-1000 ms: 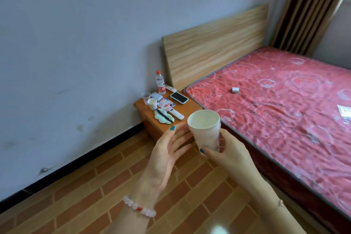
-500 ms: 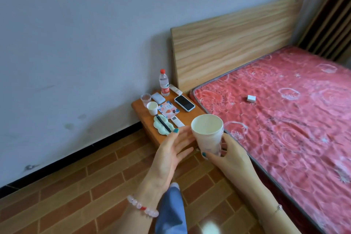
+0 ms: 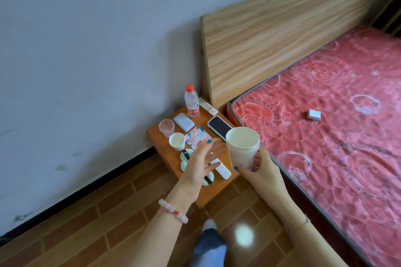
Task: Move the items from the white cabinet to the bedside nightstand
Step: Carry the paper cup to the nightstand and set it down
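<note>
My right hand (image 3: 259, 171) grips a white paper cup (image 3: 243, 147) from below, upright, above the right front part of the orange nightstand (image 3: 211, 192). My left hand (image 3: 199, 163) hovers open just left of the cup, fingers straight, over the nightstand. On the nightstand stand a water bottle (image 3: 192, 102), a clear plastic cup (image 3: 166, 128), a small white paper cup (image 3: 177, 141), a grey-blue power bank (image 3: 184, 122), a phone (image 3: 219, 127), a colourful card (image 3: 198, 137), a white remote (image 3: 222, 170) and a green dish (image 3: 186, 160) with a black pen. The white cabinet is out of view.
A bed with a red mattress (image 3: 325, 128) and wooden headboard (image 3: 282, 34) borders the nightstand on the right. A small white box (image 3: 314, 114) lies on the mattress. A second remote (image 3: 208, 106) lies by the headboard. The wall (image 3: 86, 50) runs behind; my leg (image 3: 209, 247) is below.
I have come closer to the nightstand. Both hands and the cup have moved forward and are now over its top instead of in front of it.
</note>
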Action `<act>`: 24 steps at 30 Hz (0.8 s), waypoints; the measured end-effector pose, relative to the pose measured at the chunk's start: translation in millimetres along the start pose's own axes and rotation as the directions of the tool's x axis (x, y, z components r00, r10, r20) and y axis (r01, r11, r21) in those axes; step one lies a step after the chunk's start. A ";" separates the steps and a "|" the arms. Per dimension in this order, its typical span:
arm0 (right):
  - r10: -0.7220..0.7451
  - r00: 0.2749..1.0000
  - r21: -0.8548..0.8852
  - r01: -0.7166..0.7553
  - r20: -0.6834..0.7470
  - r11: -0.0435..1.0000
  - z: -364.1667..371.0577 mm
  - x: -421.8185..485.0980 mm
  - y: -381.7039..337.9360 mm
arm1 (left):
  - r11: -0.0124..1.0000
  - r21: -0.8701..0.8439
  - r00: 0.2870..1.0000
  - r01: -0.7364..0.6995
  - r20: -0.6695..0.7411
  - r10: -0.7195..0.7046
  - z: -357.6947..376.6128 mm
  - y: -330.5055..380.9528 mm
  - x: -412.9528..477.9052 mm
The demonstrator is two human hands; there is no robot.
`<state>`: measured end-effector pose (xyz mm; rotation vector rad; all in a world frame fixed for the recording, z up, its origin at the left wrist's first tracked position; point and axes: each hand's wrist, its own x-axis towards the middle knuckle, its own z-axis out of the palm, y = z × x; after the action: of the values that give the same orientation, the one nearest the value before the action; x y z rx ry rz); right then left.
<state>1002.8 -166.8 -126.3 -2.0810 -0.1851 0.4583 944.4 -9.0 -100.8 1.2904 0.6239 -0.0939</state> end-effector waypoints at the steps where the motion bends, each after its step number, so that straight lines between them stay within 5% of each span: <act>1: 0.017 1.000 0.025 -0.017 -0.006 1.000 3.7 15.7 2.4 | 0.997 0.081 1.000 -0.013 -0.014 0.014 -5.4 1.2 15.0; 4: 0.076 0.997 0.071 -0.074 -0.018 0.995 12.9 59.6 14.9 | 0.895 0.425 0.986 -0.137 -0.028 0.164 -22.6 6.3 46.7; 7: 0.121 0.993 0.059 -0.121 0.002 0.991 25.0 99.8 42.4 | 0.460 0.848 0.909 -0.264 0.060 0.412 -38.3 7.6 68.5; 8: 0.140 0.990 0.034 -0.140 0.005 0.990 30.3 112.0 52.7 | 0.299 0.910 0.873 -0.288 0.121 0.473 -43.4 3.6 77.0; 10: 0.181 0.983 -0.010 -0.181 0.018 0.983 42.7 135.1 70.5 | 0.143 0.947 0.846 -0.287 0.181 0.501 -51.5 -3.9 90.1; 24: 0.278 0.950 -0.224 -0.243 0.144 0.944 116.2 206.2 156.3 | 0.110 0.989 0.919 -0.101 0.051 0.390 -71.9 -48.8 124.5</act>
<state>1138.4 -93.2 -364.3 -2.2781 -0.0581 0.8139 1001.2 76.2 -212.9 2.8017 0.4840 -0.0711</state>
